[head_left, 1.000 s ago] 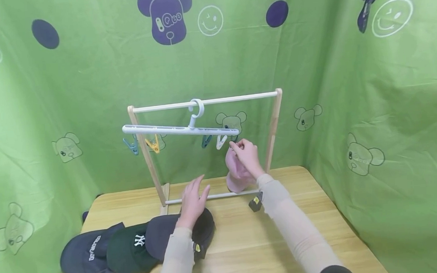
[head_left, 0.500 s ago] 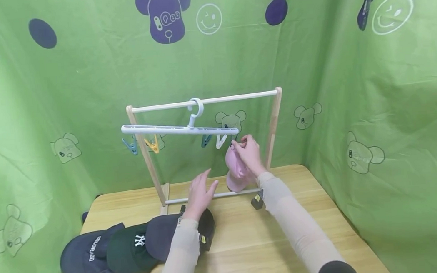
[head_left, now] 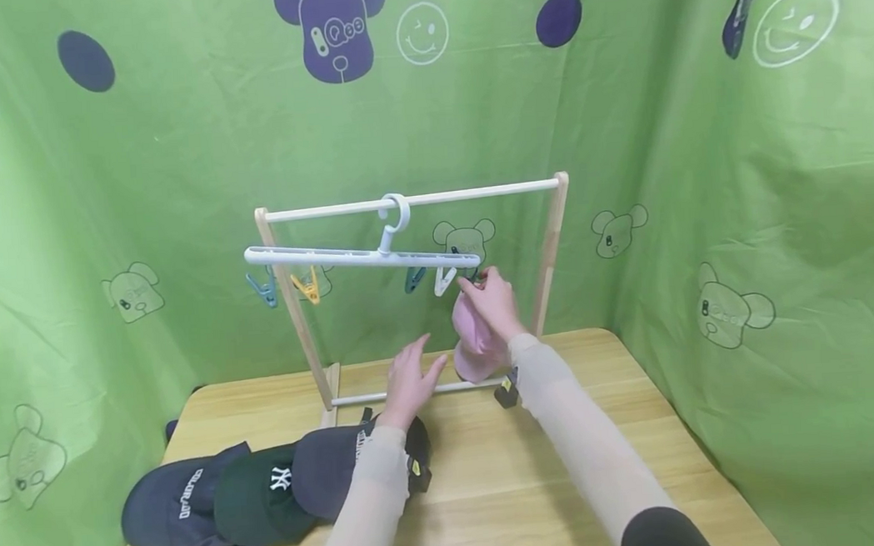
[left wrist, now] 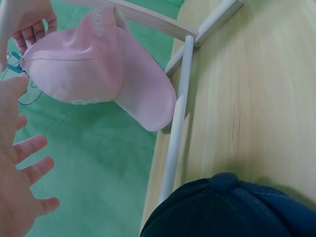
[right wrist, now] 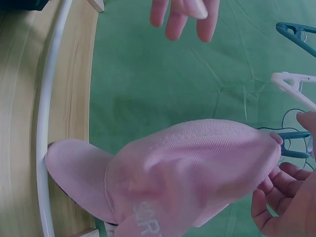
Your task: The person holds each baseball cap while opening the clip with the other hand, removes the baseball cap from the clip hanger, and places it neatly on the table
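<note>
A pink cap (head_left: 473,337) hangs crown-up below the right end of a pale blue hanger (head_left: 361,258), its brim down by the rack's lower bar. My right hand (head_left: 493,301) is at the top of the crown; thumb and fingers pinch a teal clip (right wrist: 295,134) there, partly hidden by the hand. The crown's tip touches the clip (left wrist: 16,61). My left hand (head_left: 408,382) hovers to the left of the cap, fingers spread, holding nothing; its fingers (left wrist: 37,170) also show in the left wrist view, apart from the cap.
The hanger hooks over the top bar of a wooden rack (head_left: 551,241). Blue, yellow (head_left: 307,286), teal and white (head_left: 445,281) clips hang along it. Overlapping dark caps (head_left: 259,497) lie on the wooden table (head_left: 540,484) at front left. Green printed curtain (head_left: 197,154) surrounds the table.
My left hand has moved right and slightly up, toward the pink cap. My right hand has shifted slightly up at the clip. The pink cap has barely moved.
</note>
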Tool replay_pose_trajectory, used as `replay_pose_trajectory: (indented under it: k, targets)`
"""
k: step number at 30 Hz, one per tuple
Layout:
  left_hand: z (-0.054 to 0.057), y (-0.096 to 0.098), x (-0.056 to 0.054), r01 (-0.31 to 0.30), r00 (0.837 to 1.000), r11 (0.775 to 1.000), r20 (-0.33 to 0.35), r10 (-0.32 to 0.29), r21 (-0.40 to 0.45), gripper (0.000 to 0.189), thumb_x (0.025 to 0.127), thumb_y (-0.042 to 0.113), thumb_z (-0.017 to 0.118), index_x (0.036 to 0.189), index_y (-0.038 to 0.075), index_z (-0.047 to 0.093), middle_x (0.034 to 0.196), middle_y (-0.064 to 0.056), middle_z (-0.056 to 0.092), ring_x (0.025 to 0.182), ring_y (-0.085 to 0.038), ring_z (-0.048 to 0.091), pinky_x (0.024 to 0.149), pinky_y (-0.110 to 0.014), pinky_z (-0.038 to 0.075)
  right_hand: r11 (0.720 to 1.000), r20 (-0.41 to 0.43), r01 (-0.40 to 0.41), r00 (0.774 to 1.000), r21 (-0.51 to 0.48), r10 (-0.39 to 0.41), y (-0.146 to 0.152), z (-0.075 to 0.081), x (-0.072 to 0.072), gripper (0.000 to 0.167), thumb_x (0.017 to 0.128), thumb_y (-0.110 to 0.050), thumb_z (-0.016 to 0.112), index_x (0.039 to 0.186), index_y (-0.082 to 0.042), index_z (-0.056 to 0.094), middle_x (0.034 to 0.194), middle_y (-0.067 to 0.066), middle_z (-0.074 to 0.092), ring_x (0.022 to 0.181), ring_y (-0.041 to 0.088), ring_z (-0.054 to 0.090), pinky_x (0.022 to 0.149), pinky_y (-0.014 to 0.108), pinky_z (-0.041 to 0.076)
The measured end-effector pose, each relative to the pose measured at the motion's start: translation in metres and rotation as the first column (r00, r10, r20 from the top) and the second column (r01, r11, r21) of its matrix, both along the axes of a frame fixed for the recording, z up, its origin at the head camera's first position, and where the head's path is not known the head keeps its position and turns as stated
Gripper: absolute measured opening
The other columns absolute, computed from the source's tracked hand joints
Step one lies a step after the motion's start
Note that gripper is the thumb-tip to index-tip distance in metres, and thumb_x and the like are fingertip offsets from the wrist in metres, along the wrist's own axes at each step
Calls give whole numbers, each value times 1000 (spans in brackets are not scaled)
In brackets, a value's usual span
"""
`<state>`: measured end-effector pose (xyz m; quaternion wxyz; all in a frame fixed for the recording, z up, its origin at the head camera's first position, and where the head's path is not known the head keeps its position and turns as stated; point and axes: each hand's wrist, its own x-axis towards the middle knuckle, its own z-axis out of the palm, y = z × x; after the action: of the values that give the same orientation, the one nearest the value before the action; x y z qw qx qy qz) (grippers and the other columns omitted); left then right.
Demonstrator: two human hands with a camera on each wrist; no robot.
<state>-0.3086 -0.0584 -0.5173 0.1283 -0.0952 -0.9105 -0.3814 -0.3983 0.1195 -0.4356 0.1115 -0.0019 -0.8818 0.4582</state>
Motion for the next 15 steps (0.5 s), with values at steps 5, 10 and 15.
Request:
replay_pose_trajectory:
  k: [5, 10, 15]
  targets:
    - [-3, 3, -4, -4, 1000, 1000, 19, 4, 9, 63, 96, 47, 53, 148, 15, 39, 150, -13, 45, 138, -34, 42, 116, -59, 27, 1000, 27, -7, 1000, 0, 7, -3, 0, -2, 66, 92, -57, 53, 130, -3, 47, 121, 20, 63, 107, 34, 64, 88, 45, 56]
    - [-8, 4, -7, -12, 1000, 1000, 27, 12, 13, 61, 96, 45, 54, 148, 16, 39, 150, -13, 45, 137, -35, 43, 114, -60, 29, 1000, 24, -5, 1000, 5, 5, -5, 0, -4, 60, 94, -55, 52, 125, -4, 52, 117, 19, 65, 104, 33, 65, 88, 45, 56]
    - [-9, 5, -8, -10, 999, 1000, 40, 10, 9, 62, 96, 48, 52, 148, 17, 38, 151, -12, 44, 138, -34, 42, 114, -59, 30, 1000, 29, 13, 1000, 6, -13, -5, 0, -6, 58, 95, -55, 51, 122, -4, 55, 115, 19, 66, 103, 35, 65, 86, 47, 56]
